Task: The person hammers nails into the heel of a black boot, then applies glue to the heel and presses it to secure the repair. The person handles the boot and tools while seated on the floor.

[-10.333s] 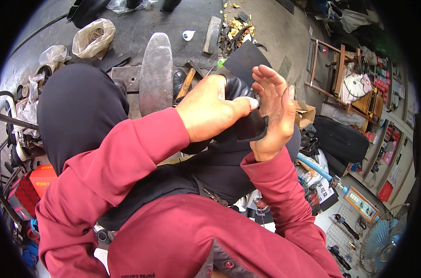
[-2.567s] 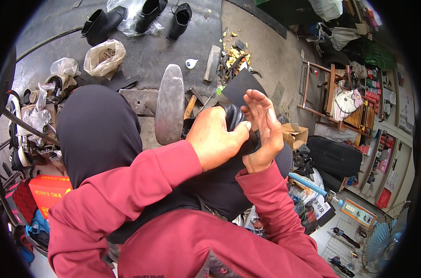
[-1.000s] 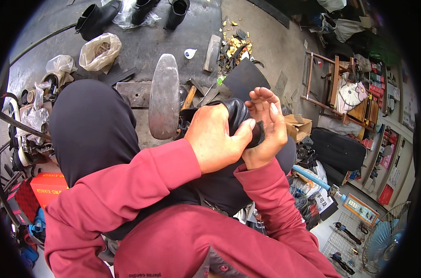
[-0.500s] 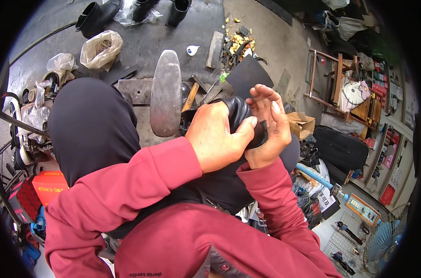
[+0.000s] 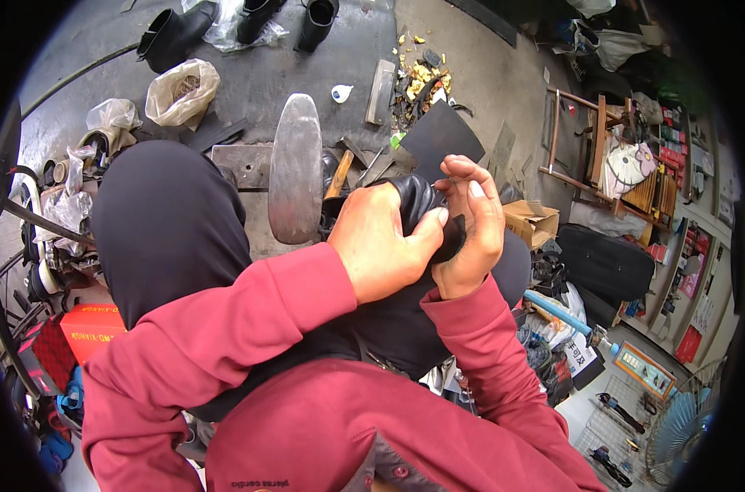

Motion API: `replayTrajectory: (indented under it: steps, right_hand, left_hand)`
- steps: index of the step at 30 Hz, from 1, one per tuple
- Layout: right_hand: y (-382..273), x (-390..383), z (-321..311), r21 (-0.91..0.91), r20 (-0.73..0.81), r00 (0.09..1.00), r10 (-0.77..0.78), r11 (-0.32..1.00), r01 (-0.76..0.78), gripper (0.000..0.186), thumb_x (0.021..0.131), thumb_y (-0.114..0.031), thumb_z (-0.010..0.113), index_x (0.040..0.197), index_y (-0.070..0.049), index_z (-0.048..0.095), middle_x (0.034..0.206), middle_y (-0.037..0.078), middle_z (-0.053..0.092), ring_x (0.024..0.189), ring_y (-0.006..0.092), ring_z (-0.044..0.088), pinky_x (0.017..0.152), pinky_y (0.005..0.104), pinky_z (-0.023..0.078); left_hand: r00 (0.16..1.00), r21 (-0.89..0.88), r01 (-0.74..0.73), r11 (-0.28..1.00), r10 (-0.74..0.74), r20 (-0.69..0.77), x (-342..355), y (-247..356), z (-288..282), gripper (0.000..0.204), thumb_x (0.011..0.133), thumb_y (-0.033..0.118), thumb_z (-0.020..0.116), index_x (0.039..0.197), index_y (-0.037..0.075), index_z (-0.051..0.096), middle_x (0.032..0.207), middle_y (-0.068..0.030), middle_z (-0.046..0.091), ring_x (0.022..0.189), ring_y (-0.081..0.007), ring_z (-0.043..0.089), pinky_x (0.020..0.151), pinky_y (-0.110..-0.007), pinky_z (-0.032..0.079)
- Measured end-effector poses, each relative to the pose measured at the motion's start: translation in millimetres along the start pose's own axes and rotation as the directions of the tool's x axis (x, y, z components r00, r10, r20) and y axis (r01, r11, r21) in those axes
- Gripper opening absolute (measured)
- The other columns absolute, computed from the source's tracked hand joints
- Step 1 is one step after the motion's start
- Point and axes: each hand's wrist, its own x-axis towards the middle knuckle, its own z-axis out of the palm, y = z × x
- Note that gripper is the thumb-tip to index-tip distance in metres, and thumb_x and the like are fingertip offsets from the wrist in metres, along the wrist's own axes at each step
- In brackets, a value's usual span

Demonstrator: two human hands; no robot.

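A glossy black leather shoe (image 5: 416, 199) is held between my hands above my lap, mostly covered by them. My left hand (image 5: 381, 246) is closed round its near side, with the thumb stretched along the leather. My right hand (image 5: 473, 234) curls round the other side, a black part of the shoe against its palm; its fingers and thumb bend in toward the leather. Whether anything small is between those fingertips I cannot make out. Just beyond stands a grey metal shoe anvil (image 5: 295, 168), with a wooden-handled hammer (image 5: 338, 174) beside it.
A flat black sheet (image 5: 440, 141) and a pile of yellow and dark scraps (image 5: 428, 82) lie on the floor ahead. Black boots (image 5: 315, 23) and an open plastic bag (image 5: 182, 94) are at the far left. A cardboard box (image 5: 531, 221) sits right of my hands.
My right hand has shifted slightly left, its fingers bending closer to the leather. My left hand keeps its hold, and the shoe stays nearly in place.
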Motion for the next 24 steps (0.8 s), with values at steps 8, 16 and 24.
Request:
replayTrajectory:
  steps: [8,16,24]
  right_hand:
    - [-0.2,0.3,1.7,0.061,-0.004,1.000,0.014,0.998,-0.014,0.044,0.103,-0.029,0.046,0.129,0.001,0.063,0.129,0.012,0.067,0.125,0.0224,0.061,0.107,0.0375,0.044]
    - [-3.5,6.3,7.5,0.331,-0.079,0.980,0.185,0.932,-0.149,0.048,0.104,-0.039,0.047,0.126,0.000,0.065,0.125,0.010,0.068,0.120,0.0232,0.061,0.102,0.0383,0.046]
    - [-4.3,7.9,7.0,0.446,-0.122,0.970,0.212,0.884,-0.138,0.059,0.106,-0.052,0.046,0.129,-0.002,0.064,0.125,0.009,0.068,0.119,0.0242,0.062,0.102,0.0389,0.047]
  left_hand:
    - [0.998,0.066,0.040,0.997,-0.043,0.053,-1.0,-2.8,-3.3,0.022,0.093,0.017,0.070,0.084,-0.003,0.066,0.067,-0.0099,0.063,0.061,-0.0160,0.055,0.057,-0.037,0.046]
    - [0.987,-0.294,0.151,0.944,-0.158,0.000,5.6,-7.7,5.6,0.023,0.093,0.014,0.067,0.078,-0.003,0.065,0.067,-0.0056,0.063,0.064,-0.0099,0.054,0.059,-0.036,0.046]
    - [0.979,-0.349,0.187,0.918,-0.204,-0.012,11.0,-11.7,6.3,0.032,0.093,0.017,0.068,0.068,-0.002,0.065,0.062,-0.0010,0.061,0.060,-0.0077,0.050,0.053,-0.035,0.041]
